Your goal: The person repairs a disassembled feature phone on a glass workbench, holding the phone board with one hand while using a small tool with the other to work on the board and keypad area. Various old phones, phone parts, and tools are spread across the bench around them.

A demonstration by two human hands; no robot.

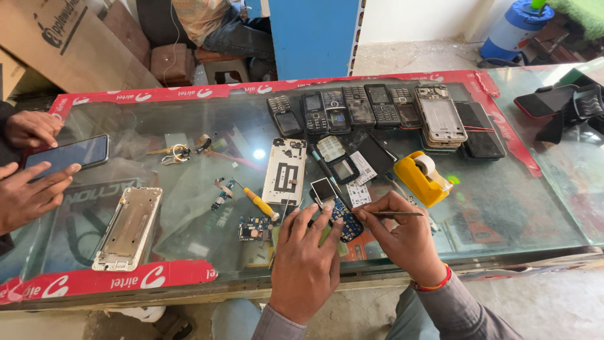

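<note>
My left hand [306, 258] rests on the glass counter [207, 126], fingertips pressing down a small blue phone circuit board [347, 225] with a little square screen [324, 189] attached. My right hand [402, 236] pinches thin metal tweezers [393, 214], held level, with the tips at the board. A yellow-handled screwdriver [259, 203] lies just left of my left hand, and a small dark circuit board [254, 229] lies beside it.
A row of old keypad phones [343, 108] and stacked phone frames [440, 118] lines the far edge. A yellow tape dispenser [421, 178], a white phone back frame [285, 171] and a silver frame [128, 228] lie around. Another person's hands [28, 189] hold a smartphone [72, 154] at left.
</note>
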